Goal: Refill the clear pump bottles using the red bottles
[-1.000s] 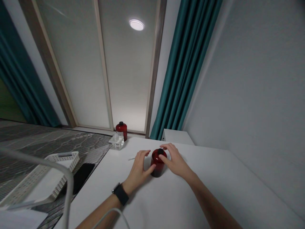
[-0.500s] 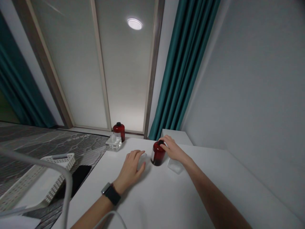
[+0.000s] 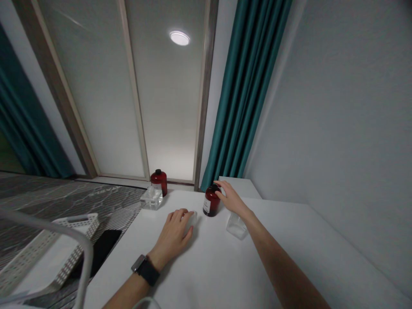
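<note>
Right hand (image 3: 225, 196), head view: narrowly pinching the red bottle (image 3: 211, 202) at its black cap (image 3: 213, 186); a slipping pinch could be tipping it
Red bottle: showing upright toward the white table (image 3: 206, 266)'s far side, where overreaching could be dropping it
Left hand (image 3: 174, 229): curving at a clear piece (image 3: 194, 218), whether gripping isn't showing
Clear box (image 3: 236, 227): lying beside the right wrist, risking a knock

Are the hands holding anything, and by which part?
The right hand holds the nearer red bottle by its black cap; for the left hand, I can't tell.
</note>
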Action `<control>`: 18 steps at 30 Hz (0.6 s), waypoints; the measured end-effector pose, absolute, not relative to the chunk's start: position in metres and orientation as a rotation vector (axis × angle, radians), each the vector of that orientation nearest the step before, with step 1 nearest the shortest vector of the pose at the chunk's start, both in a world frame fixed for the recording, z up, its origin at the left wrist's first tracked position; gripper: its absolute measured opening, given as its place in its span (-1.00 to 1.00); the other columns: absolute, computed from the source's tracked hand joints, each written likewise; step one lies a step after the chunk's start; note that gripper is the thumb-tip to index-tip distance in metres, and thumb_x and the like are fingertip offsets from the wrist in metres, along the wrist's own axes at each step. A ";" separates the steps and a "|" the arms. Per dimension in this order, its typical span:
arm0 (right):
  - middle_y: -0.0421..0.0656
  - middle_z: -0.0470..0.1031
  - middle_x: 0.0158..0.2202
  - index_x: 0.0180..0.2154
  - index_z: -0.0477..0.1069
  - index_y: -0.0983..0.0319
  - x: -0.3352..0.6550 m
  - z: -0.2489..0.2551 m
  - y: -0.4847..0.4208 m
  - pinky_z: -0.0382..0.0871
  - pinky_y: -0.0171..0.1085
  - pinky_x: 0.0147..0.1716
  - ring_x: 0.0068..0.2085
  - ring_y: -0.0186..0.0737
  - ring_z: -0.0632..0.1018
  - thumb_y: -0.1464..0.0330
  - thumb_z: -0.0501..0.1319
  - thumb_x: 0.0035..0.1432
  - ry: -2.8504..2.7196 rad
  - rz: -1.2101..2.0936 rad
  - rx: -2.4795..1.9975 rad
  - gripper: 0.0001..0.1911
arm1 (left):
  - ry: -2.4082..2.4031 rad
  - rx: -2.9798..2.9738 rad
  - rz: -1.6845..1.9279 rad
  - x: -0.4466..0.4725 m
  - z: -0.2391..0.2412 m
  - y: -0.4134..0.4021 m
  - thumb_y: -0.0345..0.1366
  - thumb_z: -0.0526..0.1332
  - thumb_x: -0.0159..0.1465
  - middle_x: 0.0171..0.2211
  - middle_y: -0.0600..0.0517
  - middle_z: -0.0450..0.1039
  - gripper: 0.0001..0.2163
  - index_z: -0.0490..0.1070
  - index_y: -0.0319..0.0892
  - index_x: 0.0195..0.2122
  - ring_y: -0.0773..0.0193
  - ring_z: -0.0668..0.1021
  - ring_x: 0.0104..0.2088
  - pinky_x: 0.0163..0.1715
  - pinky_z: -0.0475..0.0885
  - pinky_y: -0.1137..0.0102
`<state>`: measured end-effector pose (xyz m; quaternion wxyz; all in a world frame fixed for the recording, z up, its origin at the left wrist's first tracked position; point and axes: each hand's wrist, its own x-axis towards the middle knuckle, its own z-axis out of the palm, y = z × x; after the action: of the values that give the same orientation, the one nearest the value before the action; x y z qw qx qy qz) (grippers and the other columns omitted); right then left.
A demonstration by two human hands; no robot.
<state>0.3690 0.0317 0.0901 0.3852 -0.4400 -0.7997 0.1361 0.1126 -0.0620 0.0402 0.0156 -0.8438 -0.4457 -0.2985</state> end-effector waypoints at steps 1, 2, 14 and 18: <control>-0.03 0.44 0.02 0.18 0.30 0.15 0.370 0.087 0.030 0.28 0.04 0.13 0.08 -0.06 0.44 0.38 0.15 0.24 -2.013 0.355 -1.137 -0.54 | -1.386 -2.622 -0.932 0.113 0.040 -0.062 -0.39 0.12 0.29 -0.04 -0.14 0.41 -0.64 0.31 -0.14 0.12 0.00 0.45 -0.02 -0.04 0.37 0.08; -0.01 0.44 0.04 0.21 0.26 0.16 0.371 0.084 0.029 0.30 0.05 0.12 0.08 -0.05 0.44 0.36 0.19 0.20 -1.992 0.367 -1.152 -0.47 | -1.388 -2.618 -0.934 0.112 0.040 -0.062 -0.39 0.12 0.28 -0.04 -0.14 0.41 -0.64 0.31 -0.14 0.12 0.00 0.45 -0.02 -0.04 0.37 0.09; 0.05 0.33 0.23 0.30 0.09 0.14 0.372 0.066 0.057 0.31 0.04 0.15 0.22 -0.05 0.38 0.42 0.19 0.16 -1.937 0.498 -1.117 -0.31 | -1.512 -2.514 -0.936 0.099 0.041 -0.053 -0.34 0.14 0.29 -0.04 -0.15 0.43 -0.68 0.34 -0.17 0.08 -0.03 0.46 -0.02 -0.04 0.36 0.09; 0.07 0.32 0.24 0.31 0.07 0.16 0.371 0.065 0.062 0.27 0.08 0.17 0.24 -0.04 0.37 0.45 0.19 0.14 -1.938 0.508 -1.107 -0.28 | -1.497 -2.527 -0.952 0.100 0.043 -0.054 -0.34 0.14 0.29 -0.05 -0.14 0.44 -0.69 0.36 -0.16 0.07 -0.02 0.47 -0.05 -0.05 0.36 0.10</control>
<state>0.3706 0.0624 0.0647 0.4137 -0.4403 -0.7708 0.2020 0.1000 -0.0538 0.0425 0.0269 -0.8181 -0.4847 -0.3082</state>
